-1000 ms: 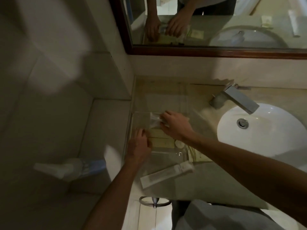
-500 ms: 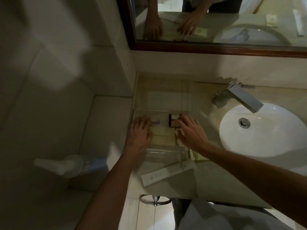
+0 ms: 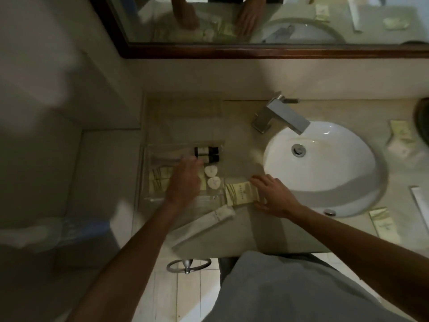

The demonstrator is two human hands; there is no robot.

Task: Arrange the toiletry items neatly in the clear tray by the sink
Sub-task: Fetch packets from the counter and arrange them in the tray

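The clear tray sits on the counter left of the sink. Inside it lie two small dark bottles, two round white soaps and cream packets. My left hand hovers over the tray's middle with fingers spread, holding nothing. My right hand rests on the right end of a cream box lying just outside the tray's right wall; fingers lie on it, and whether they grip it is unclear. A long white tube packet lies on the counter in front of the tray.
The white sink basin and steel faucet are to the right. More cream packets and sachets lie right of the sink. A mirror runs along the back wall. The counter's front edge is close to my body.
My right hand has moved out of the tray, rightward and toward me, onto the cream box. My left hand has shifted from the tray's left side toward its middle. The camera moved right.
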